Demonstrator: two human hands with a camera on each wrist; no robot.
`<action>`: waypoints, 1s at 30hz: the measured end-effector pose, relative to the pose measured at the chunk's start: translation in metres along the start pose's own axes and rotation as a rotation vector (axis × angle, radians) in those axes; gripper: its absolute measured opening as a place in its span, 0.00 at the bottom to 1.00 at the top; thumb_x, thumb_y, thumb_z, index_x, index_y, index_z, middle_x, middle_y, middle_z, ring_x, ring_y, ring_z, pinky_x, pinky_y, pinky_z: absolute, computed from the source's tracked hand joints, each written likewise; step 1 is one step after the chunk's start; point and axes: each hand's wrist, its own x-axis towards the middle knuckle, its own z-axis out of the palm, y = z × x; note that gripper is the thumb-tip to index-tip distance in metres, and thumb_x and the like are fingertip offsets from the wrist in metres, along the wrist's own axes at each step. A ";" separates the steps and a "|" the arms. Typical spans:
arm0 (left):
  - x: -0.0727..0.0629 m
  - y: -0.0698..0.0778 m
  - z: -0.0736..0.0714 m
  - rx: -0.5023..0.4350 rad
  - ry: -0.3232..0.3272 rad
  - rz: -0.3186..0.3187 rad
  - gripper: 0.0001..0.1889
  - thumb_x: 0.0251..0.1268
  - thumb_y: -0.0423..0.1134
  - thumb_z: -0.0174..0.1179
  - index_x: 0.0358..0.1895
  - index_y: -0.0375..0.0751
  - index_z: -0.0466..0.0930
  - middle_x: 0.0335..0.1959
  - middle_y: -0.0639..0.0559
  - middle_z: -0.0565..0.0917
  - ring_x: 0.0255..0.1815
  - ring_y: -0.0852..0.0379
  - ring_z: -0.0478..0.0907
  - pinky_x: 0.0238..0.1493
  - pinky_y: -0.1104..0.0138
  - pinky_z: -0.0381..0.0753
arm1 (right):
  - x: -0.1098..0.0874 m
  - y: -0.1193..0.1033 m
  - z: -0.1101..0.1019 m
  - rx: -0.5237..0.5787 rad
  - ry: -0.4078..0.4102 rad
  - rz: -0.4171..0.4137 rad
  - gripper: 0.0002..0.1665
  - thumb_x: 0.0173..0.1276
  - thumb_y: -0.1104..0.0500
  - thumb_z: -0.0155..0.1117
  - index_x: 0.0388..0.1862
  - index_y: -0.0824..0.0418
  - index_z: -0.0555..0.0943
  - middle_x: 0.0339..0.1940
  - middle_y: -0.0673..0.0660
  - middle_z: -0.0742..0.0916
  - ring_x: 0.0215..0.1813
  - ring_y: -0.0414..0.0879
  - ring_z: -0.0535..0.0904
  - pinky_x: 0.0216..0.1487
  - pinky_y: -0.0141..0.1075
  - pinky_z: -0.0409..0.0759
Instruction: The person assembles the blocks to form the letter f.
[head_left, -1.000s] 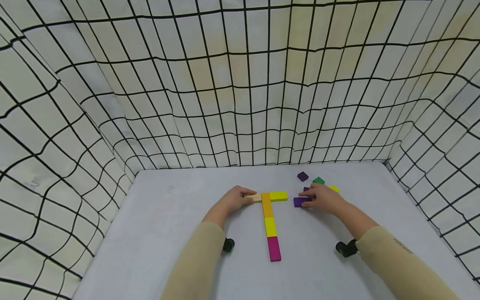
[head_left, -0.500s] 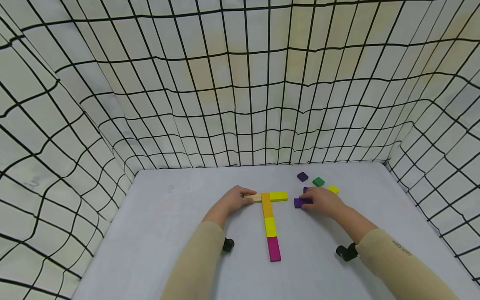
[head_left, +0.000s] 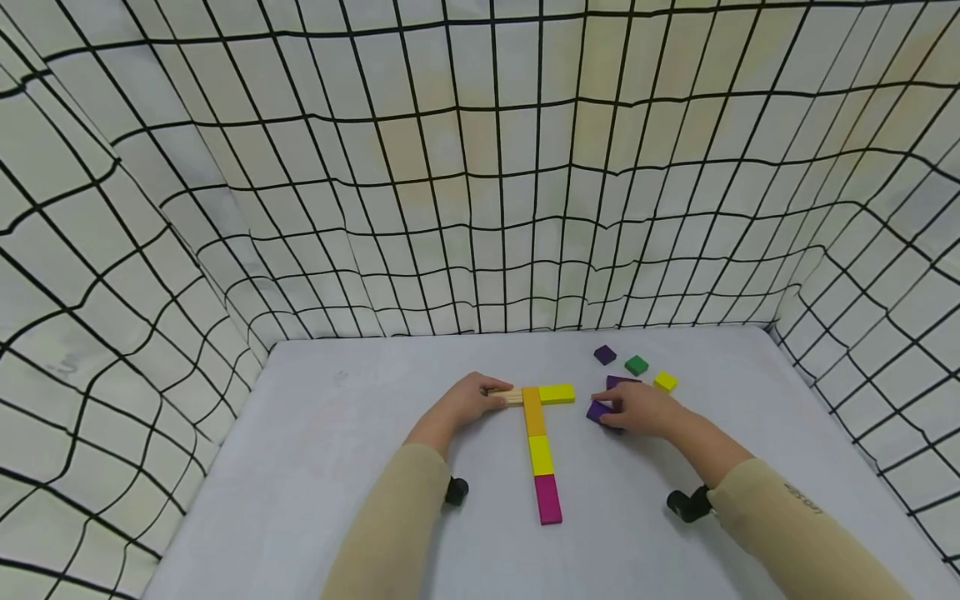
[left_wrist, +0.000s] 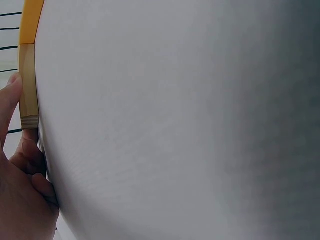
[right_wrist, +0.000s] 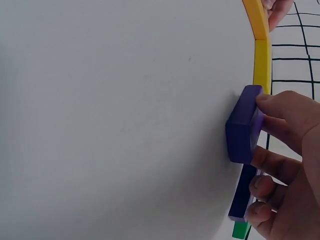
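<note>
My left hand [head_left: 467, 398] pinches the outer end of a plain wooden block [head_left: 513, 397] that butts against an orange block [head_left: 533, 415]. On the orange block's other side, a yellow block [head_left: 557, 393] sticks out to the right. Below it a second yellow block [head_left: 541, 456] and a magenta block [head_left: 548, 500] continue the line, giving a T shape. To the right, my right hand [head_left: 643, 408] grips a purple block [right_wrist: 242, 125] between thumb and fingers, tilted in the right wrist view. Just behind that hand lies another purple block [head_left: 621, 381], partly covered.
At the back right, a dark purple piece [head_left: 605, 355], a green piece [head_left: 637, 365] and a small yellow piece [head_left: 665, 381] lie loose. The white table [head_left: 322, 417] ends at a wall hung with black netting [head_left: 480, 175].
My right hand has shifted slightly toward me and turned the purple block to a slant, exposing more of the second purple block. The left hand stays in place.
</note>
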 end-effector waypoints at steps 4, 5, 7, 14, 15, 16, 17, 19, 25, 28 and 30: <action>-0.002 0.002 0.000 -0.002 -0.002 -0.002 0.15 0.69 0.45 0.63 0.58 0.57 0.85 0.60 0.49 0.77 0.59 0.49 0.71 0.67 0.52 0.66 | 0.002 -0.001 0.001 0.033 -0.023 0.008 0.27 0.67 0.50 0.69 0.65 0.48 0.80 0.53 0.56 0.84 0.43 0.46 0.75 0.50 0.43 0.81; -0.002 0.002 0.000 -0.004 -0.001 -0.004 0.15 0.69 0.45 0.63 0.58 0.57 0.85 0.59 0.49 0.77 0.59 0.49 0.71 0.67 0.52 0.66 | 0.002 -0.002 0.001 0.040 -0.027 0.010 0.27 0.67 0.50 0.69 0.65 0.48 0.80 0.52 0.55 0.84 0.43 0.46 0.75 0.50 0.43 0.81; -0.003 0.003 0.000 -0.006 0.000 -0.003 0.15 0.69 0.45 0.63 0.57 0.57 0.85 0.59 0.49 0.77 0.59 0.49 0.71 0.67 0.51 0.66 | 0.003 -0.003 0.001 0.050 -0.028 0.010 0.26 0.67 0.51 0.70 0.64 0.48 0.81 0.50 0.55 0.84 0.42 0.45 0.75 0.50 0.43 0.81; -0.002 0.002 0.001 -0.007 0.003 0.009 0.15 0.69 0.45 0.63 0.57 0.57 0.85 0.59 0.49 0.77 0.60 0.49 0.71 0.67 0.51 0.66 | 0.004 -0.005 0.004 0.090 -0.012 -0.001 0.23 0.65 0.53 0.71 0.60 0.50 0.81 0.41 0.51 0.83 0.38 0.45 0.75 0.42 0.39 0.80; -0.002 0.001 0.001 -0.004 0.004 0.012 0.15 0.69 0.44 0.64 0.57 0.56 0.85 0.59 0.49 0.77 0.60 0.49 0.71 0.67 0.51 0.66 | 0.003 -0.006 0.003 0.093 -0.006 -0.001 0.23 0.65 0.53 0.71 0.59 0.50 0.81 0.42 0.51 0.83 0.39 0.45 0.76 0.42 0.39 0.80; -0.002 0.001 0.001 -0.005 0.005 0.011 0.15 0.69 0.44 0.63 0.57 0.57 0.85 0.59 0.49 0.77 0.60 0.49 0.71 0.67 0.51 0.66 | 0.003 -0.006 0.003 0.098 0.001 0.001 0.22 0.65 0.53 0.72 0.58 0.50 0.81 0.42 0.51 0.83 0.39 0.45 0.76 0.42 0.39 0.80; -0.002 0.001 0.001 -0.008 0.006 0.011 0.15 0.69 0.44 0.63 0.57 0.56 0.85 0.59 0.49 0.77 0.60 0.49 0.71 0.68 0.51 0.66 | 0.002 -0.007 0.003 0.103 0.006 0.005 0.22 0.65 0.53 0.72 0.58 0.50 0.82 0.43 0.51 0.83 0.39 0.45 0.76 0.43 0.39 0.80; -0.002 0.000 0.001 -0.010 0.006 0.010 0.15 0.69 0.44 0.63 0.57 0.57 0.85 0.60 0.49 0.77 0.61 0.49 0.71 0.68 0.51 0.66 | 0.001 -0.008 0.002 0.114 0.016 0.013 0.21 0.65 0.53 0.72 0.57 0.49 0.82 0.43 0.51 0.83 0.40 0.45 0.77 0.43 0.40 0.81; -0.001 -0.001 0.001 -0.009 0.004 0.012 0.15 0.69 0.44 0.63 0.57 0.57 0.85 0.60 0.49 0.77 0.60 0.48 0.71 0.67 0.51 0.66 | -0.002 -0.008 -0.002 0.148 0.028 0.029 0.19 0.67 0.55 0.70 0.56 0.49 0.84 0.41 0.49 0.84 0.40 0.45 0.77 0.42 0.38 0.81; -0.001 -0.001 0.000 -0.012 0.003 0.015 0.15 0.69 0.44 0.63 0.57 0.57 0.85 0.60 0.49 0.77 0.61 0.48 0.71 0.67 0.50 0.66 | -0.004 -0.007 -0.003 0.162 0.034 0.031 0.19 0.68 0.56 0.69 0.57 0.48 0.84 0.41 0.49 0.84 0.39 0.44 0.77 0.40 0.37 0.80; -0.001 -0.001 0.000 -0.012 0.004 0.015 0.15 0.69 0.44 0.63 0.57 0.57 0.85 0.60 0.49 0.77 0.61 0.48 0.71 0.68 0.50 0.66 | -0.004 -0.005 -0.004 0.173 0.038 0.029 0.19 0.69 0.56 0.68 0.58 0.49 0.84 0.41 0.49 0.84 0.38 0.44 0.77 0.40 0.37 0.80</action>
